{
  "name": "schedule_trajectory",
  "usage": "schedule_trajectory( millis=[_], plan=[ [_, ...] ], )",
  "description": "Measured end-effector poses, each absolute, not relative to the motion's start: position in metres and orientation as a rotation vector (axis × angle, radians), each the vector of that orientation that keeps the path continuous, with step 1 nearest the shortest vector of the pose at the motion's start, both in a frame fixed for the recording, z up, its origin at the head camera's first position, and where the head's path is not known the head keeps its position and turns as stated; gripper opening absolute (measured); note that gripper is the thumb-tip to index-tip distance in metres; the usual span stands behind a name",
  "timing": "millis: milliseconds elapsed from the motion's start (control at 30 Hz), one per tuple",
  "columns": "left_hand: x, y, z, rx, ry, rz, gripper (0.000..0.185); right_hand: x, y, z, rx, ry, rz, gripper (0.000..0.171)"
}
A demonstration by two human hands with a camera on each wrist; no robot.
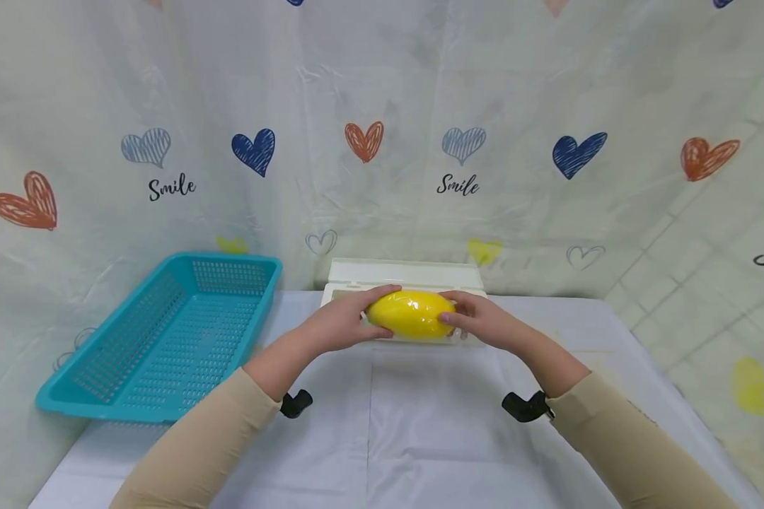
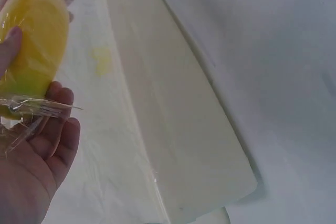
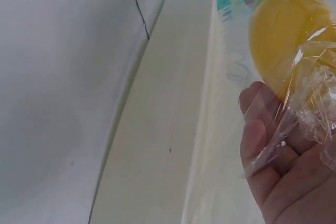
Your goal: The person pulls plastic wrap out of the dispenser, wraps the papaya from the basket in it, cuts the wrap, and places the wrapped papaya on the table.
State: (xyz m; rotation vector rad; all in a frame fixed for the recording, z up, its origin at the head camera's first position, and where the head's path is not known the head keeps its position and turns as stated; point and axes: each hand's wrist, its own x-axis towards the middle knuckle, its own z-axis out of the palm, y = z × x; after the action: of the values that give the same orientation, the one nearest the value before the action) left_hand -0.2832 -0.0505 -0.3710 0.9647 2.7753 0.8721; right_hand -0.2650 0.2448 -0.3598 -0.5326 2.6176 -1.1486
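Hands meet over the middle of the table [image 1: 420,424], holding one yellow fruit [image 1: 411,314] between them. The left hand [image 1: 344,322] curls around the fruit's end at 9 o'clock, fingers over the top and thumb below; the right hand [image 1: 480,322] grips the end at 3 o'clock the same way. The fruit lies lengthwise, glossy, wrapped in clear film [image 3: 294,103]. In the left wrist view the film bunches into loose folds against the palm, and the fruit shows a greenish patch near its lower end. In the right wrist view the film crinkles over the fingers [image 3: 257,129] and trails off the fruit's end.

Just behind the fruit, toward 12 o'clock, sits a long white box [image 1: 404,277], its lid up, lying crosswise on the table; the fruit is over its front edge, and whether the two touch cannot be told. At 9 o'clock from the hands, well apart, a teal perforated basket [image 1: 165,332] stands tilted, its far end propped against the backdrop. A white cloth with a centre crease covers the table. The backdrop [image 1: 458,162] is pale sheeting printed with hearts and the word "Smile". Beige sleeves cover both forearms, each with a black wrist mount.
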Motion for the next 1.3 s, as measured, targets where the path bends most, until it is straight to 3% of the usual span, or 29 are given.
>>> schedule_trajectory(
  millis=[267,533,967,1300],
  plan=[
    [-0.293,-0.056,-0.378,0.838,2.688,1.063,0.075,-0.261,0.244,-0.346,-0.65,2.809,-1.183,0.078],
    [-0.301,-0.056,-0.377,0.852,2.648,1.076,0.074,-0.255,0.229,-0.346,-0.997,3.11,-0.692,0.101],
    [-0.313,-0.06,-0.374,0.884,2.447,1.109,0.072,-0.268,0.225,-0.37,-1.044,3.024,-0.858,0.083],
    [-0.307,-0.07,-0.365,0.689,2.694,0.895,0.092,-0.27,0.226,-0.372,-0.992,2.971,-0.955,0.081]
  ],
)
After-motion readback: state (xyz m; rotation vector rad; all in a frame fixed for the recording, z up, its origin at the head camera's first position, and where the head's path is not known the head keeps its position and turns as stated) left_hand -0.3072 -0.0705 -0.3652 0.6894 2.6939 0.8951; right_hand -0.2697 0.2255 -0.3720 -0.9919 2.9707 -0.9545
